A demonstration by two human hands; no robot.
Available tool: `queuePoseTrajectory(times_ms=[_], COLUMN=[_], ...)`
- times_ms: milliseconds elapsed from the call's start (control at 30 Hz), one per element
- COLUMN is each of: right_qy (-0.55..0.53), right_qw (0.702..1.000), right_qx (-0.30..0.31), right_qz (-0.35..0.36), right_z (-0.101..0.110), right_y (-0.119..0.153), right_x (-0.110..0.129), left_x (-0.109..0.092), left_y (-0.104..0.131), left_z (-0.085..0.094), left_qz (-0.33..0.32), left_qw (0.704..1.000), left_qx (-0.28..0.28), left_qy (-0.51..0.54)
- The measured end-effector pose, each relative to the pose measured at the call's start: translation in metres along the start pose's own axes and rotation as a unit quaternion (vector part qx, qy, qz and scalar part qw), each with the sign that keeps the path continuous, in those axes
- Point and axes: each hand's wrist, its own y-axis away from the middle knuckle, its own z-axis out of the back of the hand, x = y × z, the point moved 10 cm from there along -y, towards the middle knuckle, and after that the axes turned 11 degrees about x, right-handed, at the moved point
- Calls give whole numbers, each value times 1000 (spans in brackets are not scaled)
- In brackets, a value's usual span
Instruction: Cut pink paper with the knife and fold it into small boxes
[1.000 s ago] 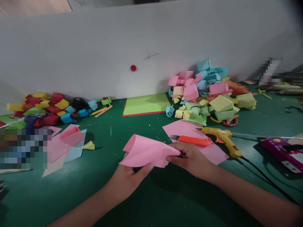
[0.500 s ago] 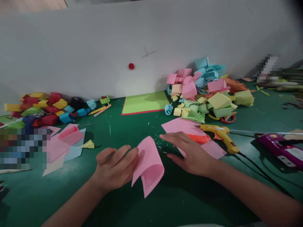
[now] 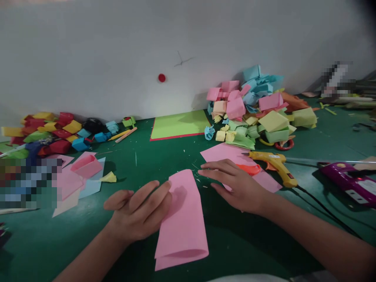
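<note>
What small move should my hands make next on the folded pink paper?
Probably bring the right hand over and press down the right-hand bend of the folded pink paper. That bend looks rounded, not creased, and the near end gapes. The left hand is at the paper's left side, while the right one is off it, fingers spread.

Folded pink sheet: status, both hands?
Left hand open, at sheet's left edge. Right hand open, off it. Sheet folded over, near end gaping. Orange cutter beyond right hand, partly hidden.
</note>
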Motion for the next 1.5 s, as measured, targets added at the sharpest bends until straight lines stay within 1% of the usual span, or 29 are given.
queuePoseTrajectory(times_ms=[133, 233, 333, 433, 500, 567, 633, 733, 833, 933, 1067, 1167, 1267, 1367, 1433, 1500], right_qy=[-6, -18, -27, -24, -15, -5, 2, 9, 20, 27, 36, 82, 123, 126, 117, 105], right_qw=[1000, 1000, 999, 996, 993, 992, 991, 989, 985, 981, 980, 977, 976, 976, 976, 977], right_qx=[2, -4, -25, -38, -16, 29, 76, 123, 160, 190, 196, 195, 181, 175, 181, 184], right_qz=[1, -6, 21, 82, 115, 123, 109, 87, 67, 35, 12, 11, -5, -13, -16, -20], right_z=[2, 4, 9, 13, 10, 1, -9, -22, -32, -38, -35, -34, -32, -32, -33, -33], right_y=[0, 0, 2, 4, 3, 1, -1, -2, -3, -3, -4, -5, -5, -5, -4, -4], right_x=[2, 2, 10, 28, 39, 44, 43, 36, 29, 20, 18, 19, 15, 11, 10, 10], left_x=[4, 3, 1, -5, -9, -8, -3, 3, -1, -4, -8, -11, -15, -15, -9, 2], left_y=[2, 2, 0, -1, -1, -1, 0, 2, 3, 3, 0, -1, 0, 1, 4, 8], left_z=[-7, -14, -30, -48, -58, -66, -72, -78, -81, -81, -76, -71, -71, -79, -89, -99], left_qz=[6, 6, 21, 20, 10, 15, 40, 68, 68, 68, 66, 74, 76, 79, 92, 113], left_qw=[1000, 1000, 998, 994, 990, 984, 975, 960, 956, 957, 958, 954, 948, 936, 926, 920], left_qx=[-2, 3, 51, 103, 125, 137, 145, 153, 159, 165, 164, 145, 130, 139, 158, 183], left_qy=[-9, 1, 9, 36, 69, 112, 165, 223, 236, 230, 226, 251, 281, 315, 330, 329])
